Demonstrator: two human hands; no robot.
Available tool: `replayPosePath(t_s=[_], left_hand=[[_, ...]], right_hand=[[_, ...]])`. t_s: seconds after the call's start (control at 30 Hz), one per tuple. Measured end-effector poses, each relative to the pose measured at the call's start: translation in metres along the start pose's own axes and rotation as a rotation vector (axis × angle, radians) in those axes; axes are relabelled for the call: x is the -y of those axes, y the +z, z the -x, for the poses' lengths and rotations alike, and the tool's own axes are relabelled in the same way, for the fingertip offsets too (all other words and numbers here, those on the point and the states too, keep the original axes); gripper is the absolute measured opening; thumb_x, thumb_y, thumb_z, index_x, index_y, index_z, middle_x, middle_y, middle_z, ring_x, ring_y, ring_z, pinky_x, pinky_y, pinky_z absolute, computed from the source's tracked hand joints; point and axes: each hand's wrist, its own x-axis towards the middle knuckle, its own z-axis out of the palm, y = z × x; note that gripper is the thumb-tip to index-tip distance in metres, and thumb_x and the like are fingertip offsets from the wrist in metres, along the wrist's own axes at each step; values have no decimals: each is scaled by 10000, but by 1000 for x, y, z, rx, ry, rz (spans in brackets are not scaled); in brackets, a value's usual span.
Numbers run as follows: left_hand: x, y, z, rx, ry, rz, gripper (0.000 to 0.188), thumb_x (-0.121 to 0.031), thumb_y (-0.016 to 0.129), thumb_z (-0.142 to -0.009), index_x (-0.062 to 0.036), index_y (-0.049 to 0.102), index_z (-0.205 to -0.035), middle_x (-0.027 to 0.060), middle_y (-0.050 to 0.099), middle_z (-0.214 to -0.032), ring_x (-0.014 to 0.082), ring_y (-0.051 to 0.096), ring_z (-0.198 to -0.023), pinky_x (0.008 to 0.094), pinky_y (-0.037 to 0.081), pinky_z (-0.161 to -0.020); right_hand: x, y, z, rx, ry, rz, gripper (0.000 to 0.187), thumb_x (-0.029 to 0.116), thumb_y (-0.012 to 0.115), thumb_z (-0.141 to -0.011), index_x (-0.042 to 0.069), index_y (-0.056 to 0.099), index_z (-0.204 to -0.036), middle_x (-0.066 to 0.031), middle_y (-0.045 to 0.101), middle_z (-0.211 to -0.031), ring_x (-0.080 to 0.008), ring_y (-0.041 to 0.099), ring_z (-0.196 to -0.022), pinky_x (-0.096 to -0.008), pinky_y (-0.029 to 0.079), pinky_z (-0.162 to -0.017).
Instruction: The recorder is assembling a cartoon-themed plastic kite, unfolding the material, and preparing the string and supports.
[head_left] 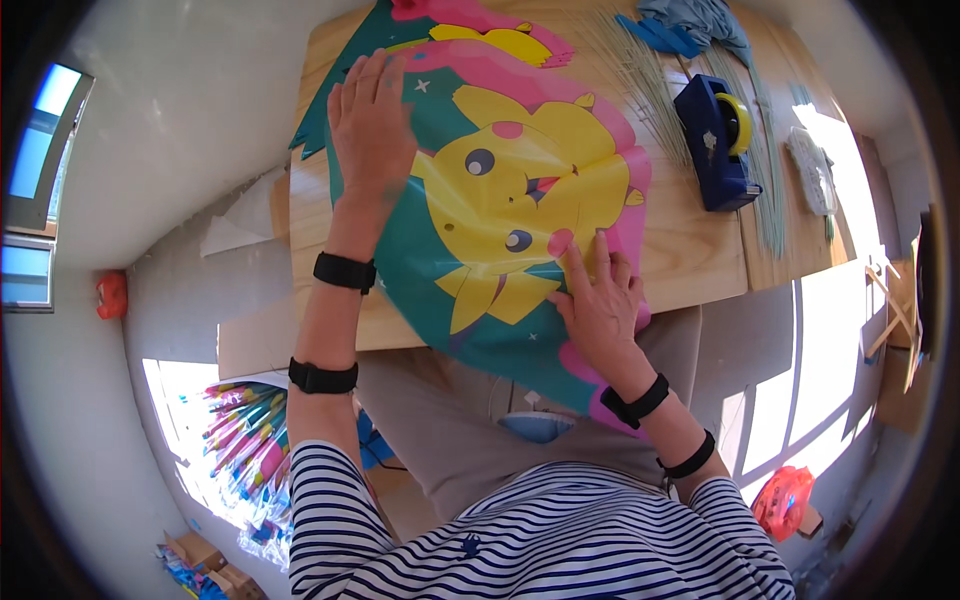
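A thin, shiny sheet (470,215), shaped like a kite sail, lies over the near side of the table, its lower tip hanging toward my lap. It shows a yellow cartoon animal on green and pink. My left hand (372,130) is flat on its upper left part, fingers stretched toward the far edge. Lower right on the sheet, my right hand (603,305) rests with fingers apart. Neither hand grips anything. Another sheet of the same colours (490,42) lies beyond, partly covered.
On the wooden table's (690,262) right are a blue tape dispenser (715,150), many thin pale rods (640,75), a clear plastic box (810,170) and grey-blue cloth (705,22). Rolled colourful bundles (245,440) lie lower left. A red bag (783,502) sits on the floor at right.
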Motion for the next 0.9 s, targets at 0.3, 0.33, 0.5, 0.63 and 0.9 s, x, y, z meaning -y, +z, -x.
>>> replayPosePath(t_s=[0.3,0.33,0.5,0.63,0.9], left_hand=[[-107,-72,215,648,-93,318,884,-294,825,-715,-170,430,-1497,97,307,-1598,299,243,-1496,648,109,-1169],[-104,-68,223,668,-84,278,917,-296,833,-700,-193,411,-1508,92,282,-1608,299,223,-1502,661,109,-1164],[-59,-65,221,738,-64,283,1002,-285,864,-649,-267,377,-1525,79,241,-1629,323,182,-1514,685,108,-1155],[-55,-71,223,757,-36,221,964,-283,865,-650,-244,417,-1503,93,248,-1623,339,183,-1511,685,109,-1154],[-86,-100,254,696,-122,309,805,-362,803,-755,-121,469,-1446,131,329,-1578,341,245,-1485,654,153,-1150]], right_hand=[[-1,1,-1,38,14,50,668,420,700,-862,129,498,-1427,-208,392,-1502,-412,424,-1270,-540,396,-907],[-4,2,0,50,21,56,666,424,696,-865,128,497,-1428,-206,394,-1501,-411,424,-1273,-540,398,-907],[-8,9,7,39,-39,78,711,415,725,-841,125,475,-1440,-194,404,-1492,-407,425,-1291,-551,404,-921],[-9,-5,7,122,-63,19,775,385,790,-771,129,474,-1430,-170,416,-1483,-399,426,-1306,-564,412,-916],[-14,-6,75,60,-135,63,743,348,814,-726,106,528,-1367,-147,469,-1427,-393,448,-1268,-549,408,-921]])
